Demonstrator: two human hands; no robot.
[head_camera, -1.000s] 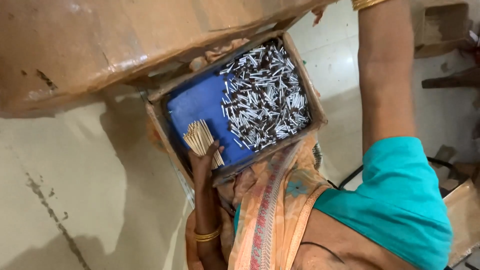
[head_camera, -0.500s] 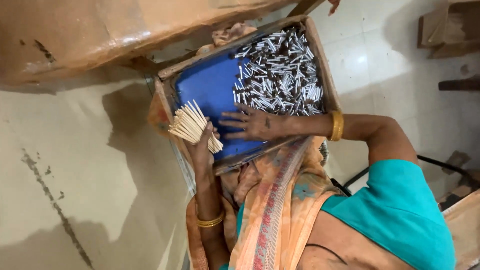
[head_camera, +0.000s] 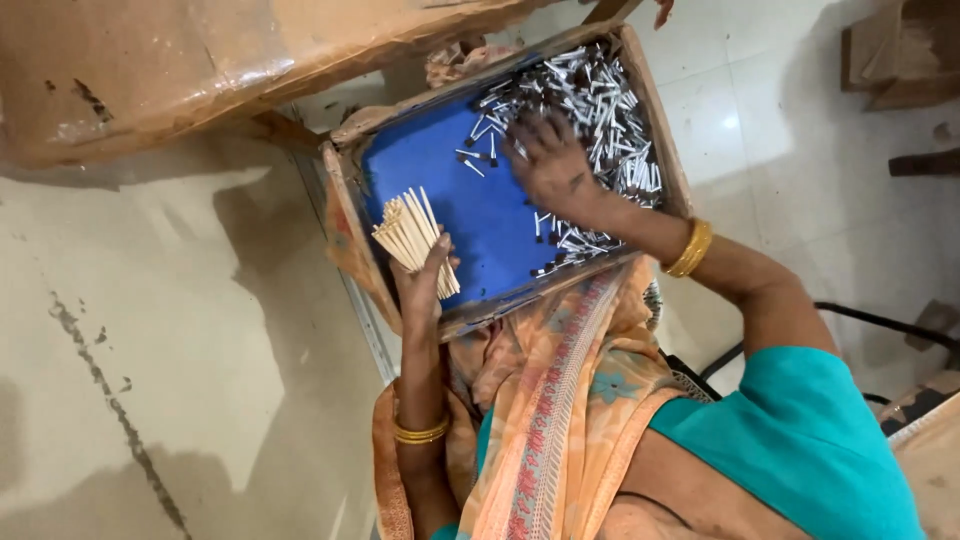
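Note:
A shallow cardboard tray (head_camera: 343, 215) with a blue lining (head_camera: 480, 215) rests on my lap. Its right half holds a heap of several thin pale sticks with dark tips (head_camera: 615, 100). My left hand (head_camera: 425, 285) grips a fanned bundle of pale sticks (head_camera: 408, 232) upright over the tray's near left corner. My right hand (head_camera: 550, 165) lies palm down on the edge of the heap, fingers spread across the loose sticks. Both wrists carry gold bangles. An orange patterned cloth (head_camera: 560, 400) covers my lap below the tray.
A large brown board (head_camera: 150, 70) slants over the top left, just beyond the tray. Grey stained floor (head_camera: 150, 350) lies on the left, pale tiles (head_camera: 780, 150) on the right. Wooden pieces (head_camera: 900, 50) sit at the top right, and a black bar (head_camera: 880, 320) is by my right arm.
My right arm came down from above the tray, landed on the blue lining, then slid up into the heap. The left hand kept its bundle near the same corner.

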